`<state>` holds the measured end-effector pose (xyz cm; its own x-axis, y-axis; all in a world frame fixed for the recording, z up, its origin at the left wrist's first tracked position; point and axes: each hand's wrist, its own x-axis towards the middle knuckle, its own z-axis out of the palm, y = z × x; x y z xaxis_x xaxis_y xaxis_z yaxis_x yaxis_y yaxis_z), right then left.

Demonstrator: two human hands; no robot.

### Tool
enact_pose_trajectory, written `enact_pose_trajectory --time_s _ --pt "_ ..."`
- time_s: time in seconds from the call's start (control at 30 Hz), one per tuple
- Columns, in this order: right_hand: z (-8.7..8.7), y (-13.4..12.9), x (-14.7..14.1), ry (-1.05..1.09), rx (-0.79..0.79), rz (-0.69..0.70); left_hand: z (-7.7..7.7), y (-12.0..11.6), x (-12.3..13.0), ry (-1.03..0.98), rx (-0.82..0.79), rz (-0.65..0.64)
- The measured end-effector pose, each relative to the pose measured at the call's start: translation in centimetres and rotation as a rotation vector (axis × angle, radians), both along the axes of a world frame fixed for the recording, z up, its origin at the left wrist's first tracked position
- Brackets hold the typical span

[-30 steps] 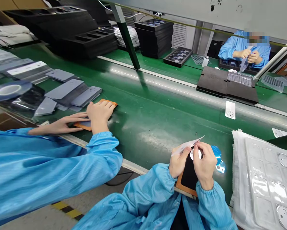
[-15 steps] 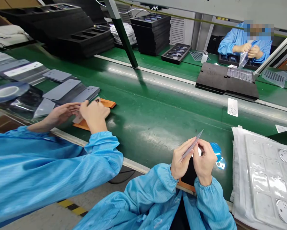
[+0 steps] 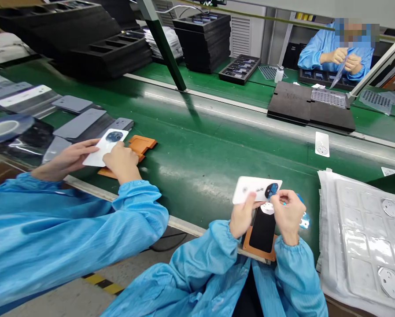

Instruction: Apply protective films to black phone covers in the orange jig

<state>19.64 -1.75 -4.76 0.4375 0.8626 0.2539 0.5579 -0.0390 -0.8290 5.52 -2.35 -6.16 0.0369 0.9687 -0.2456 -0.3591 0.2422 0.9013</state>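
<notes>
green surface (image 3: 184, 185) stretches wide beyond its near edge; left hand (image 3: 242, 216) grips a white panel (image 3: 257, 183), right hand (image 3: 288, 212) pinches its blue film (image 3: 273, 189).

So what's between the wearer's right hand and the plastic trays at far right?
Blue film scraps on the green work surface, partly hidden behind the right hand, then a strip of green up to the plastic trays. Head view.

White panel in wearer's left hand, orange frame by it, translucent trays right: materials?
White panel: plastic or coated glass, can't tell; smooth, satin, evenly lit.
Orange frame: perhaps plastic or board; matte, flat colour, little shine.
Translucent trays: likely thin moulded plastic, glossy; rounded pockets catch bright glare.
</notes>
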Motion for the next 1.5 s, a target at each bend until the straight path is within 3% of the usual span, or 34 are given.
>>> enact_pose_trajectory --time_s 0.1,0.17,0.23,0.33,0.4,0.47,0.57,0.63,0.87,1.1,1.4,1.5 --pt "-1.4 -0.3 4.8 -0.082 -0.322 -0.118 0.2 1.6 -1.7 -0.258 -0.119 0.01" --pt "-2.5 -0.9 8.0 -0.261 -0.532 -0.119 0.4 2.3 -3.0 -0.274 -0.122 -0.018" --pt "-3.3 -1.8 9.9 -0.433 -0.62 -0.079 0.7 2.5 -3.9 -0.206 -0.088 -0.058" --pt "-3.1 -3.5 9.9 -0.552 -0.421 -0.062 1.0 2.1 -4.5 0.121 0.134 -0.229" --pt "-2.2 -4.7 8.5 -0.536 -0.163 0.026 0.9 1.7 -4.5 0.415 0.47 -0.438" --pt "-1.4 -5.8 6.7 -0.538 0.031 0.251 0.3 1.3 -4.3 0.696 0.846 -0.603" --pt "-1.4 -6.9 4.7 -0.661 0.139 0.549 -1.4 0.8 -3.6 1.074 1.195 -0.62" --pt "-2.2 -7.3 4.2 -0.746 0.165 0.572 -2.5 0.7 -3.1 1.237 1.291 -0.587" --pt "-4.0 -7.0 4.7 -0.855 0.193 0.549 -3.6 0.7 -3.1 1.328 1.301 -0.6" --pt "-5.2 -5.2 4.6 -0.926 0.104 0.621 -4.1 1.6 -3.0 1.557 1.304 -0.614" --pt "-5.2 -5.3 3.8 -1.006 -0.028 0.652 -3.2 1.3 -3.4 1.556 1.267 -0.749" --pt "-5.2 -5.5 3.8 -1.027 -0.012 0.651 -3.3 1.3 -3.4 1.554 1.302 -0.711"
